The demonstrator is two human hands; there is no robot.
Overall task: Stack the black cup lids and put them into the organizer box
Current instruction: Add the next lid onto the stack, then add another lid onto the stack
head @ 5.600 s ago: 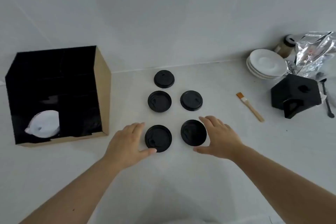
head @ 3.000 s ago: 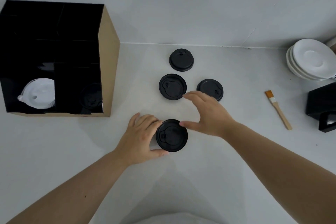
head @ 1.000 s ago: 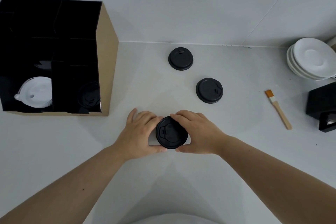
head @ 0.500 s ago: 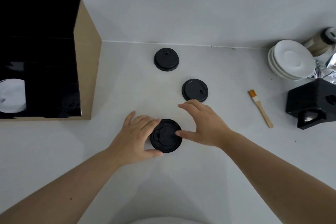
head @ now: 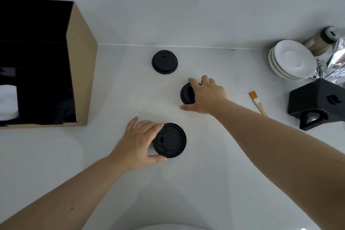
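Note:
A stack of black cup lids (head: 170, 140) rests on the white counter near me. My left hand (head: 138, 144) grips its left edge between thumb and fingers. My right hand (head: 207, 97) has reached out over a single black lid (head: 186, 93), fingers curled on its far rim and thumb at its near side; most of that lid is hidden. Another single black lid (head: 164, 62) lies alone near the wall. The organizer box (head: 82, 80), cardboard outside and black inside, stands at the left with its opening facing me.
White lids (head: 7, 101) sit in a lower compartment of the box. At the right are a small brush (head: 258, 102), a black angular holder (head: 317, 104), stacked white saucers (head: 291, 59), crumpled foil (head: 334, 65) and a jar (head: 321, 43).
My right hand left the stack and reached forward onto the single lid to the right. My left hand stayed on the stack. The view shifted slightly.

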